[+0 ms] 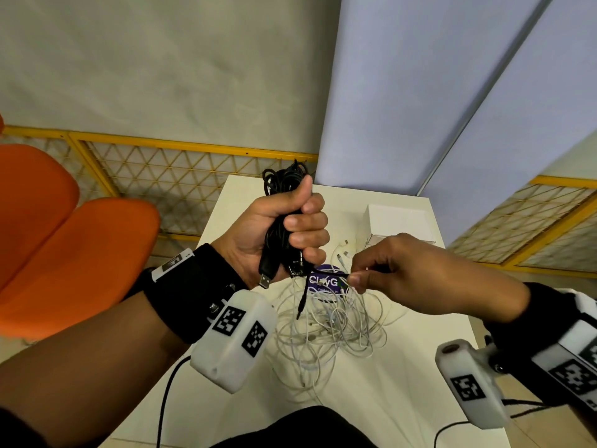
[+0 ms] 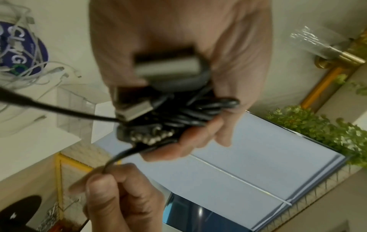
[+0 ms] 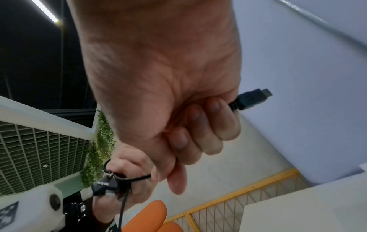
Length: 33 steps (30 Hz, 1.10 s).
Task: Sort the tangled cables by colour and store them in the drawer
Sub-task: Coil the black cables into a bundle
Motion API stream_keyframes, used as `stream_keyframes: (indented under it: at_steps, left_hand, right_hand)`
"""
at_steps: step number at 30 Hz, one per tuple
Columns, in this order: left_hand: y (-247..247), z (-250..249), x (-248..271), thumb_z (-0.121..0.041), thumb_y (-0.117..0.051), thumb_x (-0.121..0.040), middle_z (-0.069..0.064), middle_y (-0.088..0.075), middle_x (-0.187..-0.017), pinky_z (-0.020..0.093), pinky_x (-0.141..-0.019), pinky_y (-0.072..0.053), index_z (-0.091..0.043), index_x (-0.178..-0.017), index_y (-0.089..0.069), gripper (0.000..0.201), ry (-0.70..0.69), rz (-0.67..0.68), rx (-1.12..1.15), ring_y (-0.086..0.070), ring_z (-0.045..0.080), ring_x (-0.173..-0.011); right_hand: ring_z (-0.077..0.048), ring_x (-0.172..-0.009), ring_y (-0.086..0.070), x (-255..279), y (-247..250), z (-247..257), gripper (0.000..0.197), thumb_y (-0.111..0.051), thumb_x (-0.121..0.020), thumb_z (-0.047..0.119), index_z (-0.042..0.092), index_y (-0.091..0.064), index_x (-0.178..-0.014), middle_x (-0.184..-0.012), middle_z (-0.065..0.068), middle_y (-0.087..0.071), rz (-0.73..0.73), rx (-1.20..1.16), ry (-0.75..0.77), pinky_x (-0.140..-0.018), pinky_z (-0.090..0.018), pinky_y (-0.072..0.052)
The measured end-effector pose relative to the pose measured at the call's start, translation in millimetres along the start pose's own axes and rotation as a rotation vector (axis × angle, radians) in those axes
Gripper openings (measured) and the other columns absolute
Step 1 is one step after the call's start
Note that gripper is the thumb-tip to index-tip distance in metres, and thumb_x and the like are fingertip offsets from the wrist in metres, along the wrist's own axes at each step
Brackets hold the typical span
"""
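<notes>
— Any writing?
— A purple sticker (image 1: pixel 324 281) on the table (image 1: pixel 420 376) reads "Cl…yG", half hidden by white cables (image 1: pixel 326 324).
— Hands?
— Left hand (image 1: pixel 284 231) grips the black cable bundle (image 1: pixel 281 189); right hand (image 1: pixel 416 273) pinches one black cable (image 1: pixel 326 272).

An office or studio corner set up for recording: a small white worktop (image 1: pixel 371 399) stands against pale blue partition panels (image 1: pixel 403 92) and yellow mesh fencing (image 1: pixel 181 169). Orange chairs (image 1: pixel 64 253) sit alongside, with a grid ceiling (image 3: pixel 35 149) and artificial greenery (image 2: pixel 317 125) overhead.
</notes>
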<state>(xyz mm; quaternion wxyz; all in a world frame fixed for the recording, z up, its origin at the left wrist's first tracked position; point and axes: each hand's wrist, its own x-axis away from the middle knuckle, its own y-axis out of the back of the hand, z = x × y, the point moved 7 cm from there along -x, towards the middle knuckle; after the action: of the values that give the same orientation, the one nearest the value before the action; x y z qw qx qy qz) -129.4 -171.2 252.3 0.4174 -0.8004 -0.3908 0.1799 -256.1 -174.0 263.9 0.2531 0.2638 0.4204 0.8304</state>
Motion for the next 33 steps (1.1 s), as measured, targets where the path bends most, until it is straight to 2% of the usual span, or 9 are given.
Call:
stream_keyframes:
  at_steps: [4,8,11,15,19,22,28,30,33]
  left_hand:
    - [9.0,2.3,2.6,-0.035,-0.082,-0.077,-0.007,-0.043,-0.048,0.026,-0.05,-0.047,-0.015,-0.072,-0.056,0.033,0.131,-0.125,-0.173,-0.044,0.008,-0.043]
    - [10.5,9.2,7.8,-0.028,-0.088,-0.072,-0.007,-0.04,-0.046,0.026,-0.048,-0.045,-0.014,-0.081,-0.059,0.033,0.274,-0.166,-0.307,-0.041,0.008,-0.041]
    - [8.3,18.1,9.1,-0.022,-0.073,-0.082,-0.006,-0.035,-0.047,0.024,-0.047,-0.041,-0.009,-0.094,-0.06,0.022,0.371,-0.228,-0.485,-0.037,0.008,-0.04]
    - [9.2,31.3,10.9,-0.016,-0.066,-0.09,-0.007,-0.035,-0.049,0.023,-0.049,-0.042,-0.003,-0.116,-0.059,0.03,0.488,-0.246,-0.671,-0.038,0.007,-0.042]
    - [3.8,40.0,12.5,-0.013,-0.064,-0.093,-0.004,-0.036,-0.047,0.024,-0.049,-0.04,-0.005,-0.087,-0.068,0.01,0.579,-0.234,-0.78,-0.039,0.009,-0.041]
    - [5.6,41.7,10.5,-0.016,-0.068,-0.091,-0.003,-0.037,-0.046,0.026,-0.049,-0.04,-0.01,-0.07,-0.059,0.024,0.584,-0.267,-0.817,-0.038,0.011,-0.041]
    - [11.6,39.3,8.9,-0.018,-0.067,-0.09,-0.002,-0.037,-0.042,0.027,-0.052,-0.042,-0.013,-0.058,-0.053,0.035,0.571,-0.335,-0.78,-0.04,0.013,-0.04]
    - [14.6,39.0,8.2,-0.018,-0.068,-0.087,-0.002,-0.037,-0.041,0.026,-0.056,-0.045,-0.013,-0.057,-0.052,0.035,0.537,-0.346,-0.712,-0.04,0.013,-0.041]
    - [12.6,37.9,7.0,-0.016,-0.066,-0.087,-0.001,-0.038,-0.04,0.039,-0.083,-0.056,-0.012,-0.059,-0.054,0.031,0.481,-0.28,-0.562,-0.044,0.015,-0.044]
  right_hand:
    - [-0.009,-0.053,-0.045,2.7,13.1,-5.0,0.028,-0.056,-0.095,0.042,0.033,-0.063,-0.069,-0.059,0.003,-0.055,-0.016,0.059,-0.004,-0.055,-0.027,-0.038]
    - [-0.007,-0.061,-0.052,4.3,29.5,6.3,0.026,-0.056,-0.096,0.041,0.031,-0.064,-0.072,-0.063,0.015,-0.058,-0.009,0.169,0.055,-0.055,-0.021,-0.037]
    - [0.0,-0.067,-0.054,1.2,39.8,8.1,0.023,-0.057,-0.095,0.041,0.03,-0.066,-0.076,-0.062,0.016,-0.059,-0.02,0.246,0.068,-0.056,-0.019,-0.035]
    - [0.006,-0.068,-0.052,-3.3,47.6,12.4,0.024,-0.057,-0.093,0.044,0.028,-0.067,-0.078,-0.058,0.02,-0.057,-0.025,0.331,0.07,-0.056,-0.014,-0.035]
    - [0.008,-0.065,-0.053,-8.6,48.7,22.4,0.026,-0.059,-0.094,0.04,0.034,-0.059,-0.069,-0.058,0.034,-0.053,0.006,0.336,0.098,-0.06,-0.01,-0.038]
    - [0.011,-0.063,-0.051,-11.5,47.7,26.3,0.031,-0.059,-0.096,0.036,0.036,-0.052,-0.066,-0.054,0.038,-0.05,0.036,0.326,0.096,-0.059,-0.007,-0.036]
    - [0.001,-0.066,-0.053,-14.3,47.4,26.8,0.027,-0.053,-0.098,0.037,0.037,-0.048,-0.071,-0.057,0.021,-0.053,-0.022,0.388,0.109,-0.057,-0.012,-0.034]
    - [-0.005,-0.076,-0.052,-11.8,51.1,32.5,0.01,-0.058,-0.095,0.036,0.037,-0.051,-0.088,-0.077,0.019,-0.055,-0.091,0.44,0.143,-0.063,-0.015,-0.032]
    - [-0.018,-0.109,-0.049,-6.1,56.4,35.2,0.066,-0.075,-0.078,0.026,0.022,-0.043,-0.135,-0.118,0.003,-0.054,-0.188,0.484,0.214,-0.093,-0.034,-0.04]
